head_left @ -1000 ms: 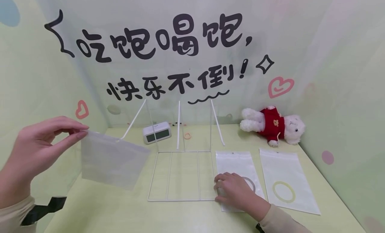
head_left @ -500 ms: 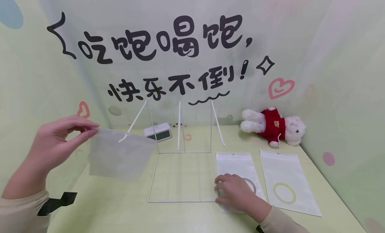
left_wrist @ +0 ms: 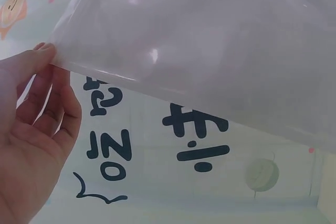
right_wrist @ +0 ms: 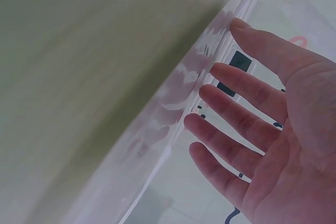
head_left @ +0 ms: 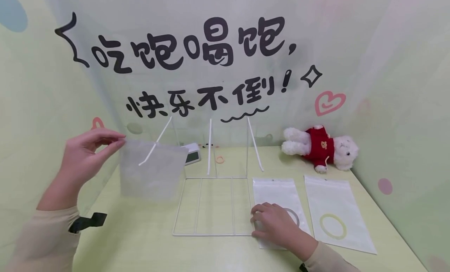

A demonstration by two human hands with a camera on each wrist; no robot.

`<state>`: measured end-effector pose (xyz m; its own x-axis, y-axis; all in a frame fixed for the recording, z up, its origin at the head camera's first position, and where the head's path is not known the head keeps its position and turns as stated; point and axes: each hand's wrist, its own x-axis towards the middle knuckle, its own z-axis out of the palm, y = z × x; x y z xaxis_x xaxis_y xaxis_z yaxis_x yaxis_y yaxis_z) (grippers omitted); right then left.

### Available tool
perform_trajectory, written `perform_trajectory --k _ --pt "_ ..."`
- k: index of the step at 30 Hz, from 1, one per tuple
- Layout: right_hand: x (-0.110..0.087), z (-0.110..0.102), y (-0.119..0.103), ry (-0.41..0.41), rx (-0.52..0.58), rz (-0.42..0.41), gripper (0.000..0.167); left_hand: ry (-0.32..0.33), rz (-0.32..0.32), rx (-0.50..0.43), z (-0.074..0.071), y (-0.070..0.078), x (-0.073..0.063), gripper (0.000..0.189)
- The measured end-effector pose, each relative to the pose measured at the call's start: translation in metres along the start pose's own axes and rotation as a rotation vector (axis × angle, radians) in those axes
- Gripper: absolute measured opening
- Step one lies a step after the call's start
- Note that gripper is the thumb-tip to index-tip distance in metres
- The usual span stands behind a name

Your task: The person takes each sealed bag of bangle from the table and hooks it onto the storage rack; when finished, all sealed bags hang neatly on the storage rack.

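My left hand [head_left: 82,159] pinches a translucent plastic bag [head_left: 151,178] by its upper left corner, between thumb and forefinger. The bag hangs in the air, and the left prong [head_left: 156,141] of a white wire display rack [head_left: 211,235] crosses in front of it in the head view. A faint curved outline shows in the bag in the left wrist view. My right hand [head_left: 277,224] rests on a flat white bag [head_left: 274,192] with a grey ring in it, fingertips at the rack's right base bar. In the right wrist view its fingers [right_wrist: 239,119] are spread and relaxed.
Right of that lies another white bag [head_left: 330,194] with a yellow ring. A plush toy [head_left: 320,145] in red lies at the back right. Behind the rack are a white digital clock [head_left: 193,151], partly hidden, and a small orange ring [head_left: 220,159]. Printed sheets enclose the table.
My left hand has moved right and slightly up with the bag, which now overlaps the rack's left prong and covers part of the clock. The right hand has stayed put.
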<state>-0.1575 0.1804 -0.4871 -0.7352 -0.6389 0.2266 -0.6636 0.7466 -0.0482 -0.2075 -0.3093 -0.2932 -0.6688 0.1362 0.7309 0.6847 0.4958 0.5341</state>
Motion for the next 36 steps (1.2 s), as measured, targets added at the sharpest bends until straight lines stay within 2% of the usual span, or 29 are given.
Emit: perform_trajectory --k 3,7,11,16,20,25,29,33,36 --pt "0.000 -0.001 -0.001 -0.004 0.004 0.004 0.028 0.013 -0.021 -0.048 0.004 -0.008 0.002 0.025" --pt "0.000 -0.002 -0.001 -0.002 0.013 0.003 0.028 0.039 -0.049 -0.058 0.010 -0.015 0.005 0.022" --pt "0.000 0.000 0.000 0.006 0.015 0.003 0.028 0.051 -0.105 -0.027 0.015 -0.016 0.006 0.021" --pt "0.001 0.003 0.000 -0.005 0.025 0.023 0.026 0.032 -0.169 -0.008 0.018 -0.019 0.005 0.021" --pt "0.001 0.002 0.000 -0.018 0.035 0.032 0.026 0.012 -0.194 0.014 0.018 -0.022 0.001 0.022" --pt "0.001 0.001 0.000 -0.014 0.038 0.036 0.026 0.018 -0.190 0.053 0.014 -0.027 -0.005 0.024" --pt "0.001 0.001 0.001 -0.014 0.038 0.034 0.026 0.022 -0.140 0.095 0.004 -0.027 -0.014 0.027" --pt "0.001 0.001 0.000 -0.027 0.046 0.030 0.026 0.027 -0.026 0.136 -0.008 -0.022 -0.026 0.033" --pt "0.000 0.000 -0.001 -0.031 0.037 0.032 0.027 -0.004 0.072 0.130 -0.010 -0.016 -0.033 0.037"
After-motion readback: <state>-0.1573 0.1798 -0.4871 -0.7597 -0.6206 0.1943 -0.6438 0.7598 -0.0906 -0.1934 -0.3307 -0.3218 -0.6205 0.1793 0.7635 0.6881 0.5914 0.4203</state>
